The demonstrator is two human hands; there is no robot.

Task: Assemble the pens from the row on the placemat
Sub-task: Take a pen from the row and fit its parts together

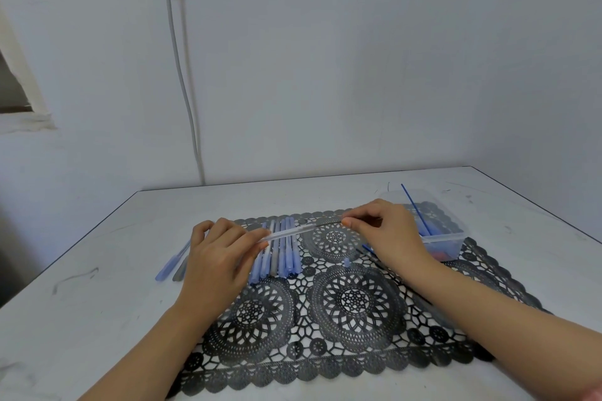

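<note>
Two bare hands meet over the middle of the frame, sharing one pen. The left hand (pixel 216 257) curls its fingers and thumb round the lower-left end of a clear plastic pen barrel (pixel 286 233), which slants up toward the right. The right hand (pixel 384 231) pinches a thin dark ink refill (pixel 329 222) between thumb and fingertips at the barrel's upper-right end. The refill looks partly inside, though how deep is hard to tell.

Just beneath the barrel, the row of blue and grey pens (pixel 280 257) lies on the black lace-patterned placemat (pixel 355 299), centre-left.

To seat the refill well, I judge the barrel should be held steady and in line with it. The push should run straight along the axis, with the pinch close to the opening so the thin tube does not bow.

A small blue cap (pixel 347 262) lies on the mat below the right hand. A clear plastic tub (pixel 456 231) of blue parts sits at right.
</note>
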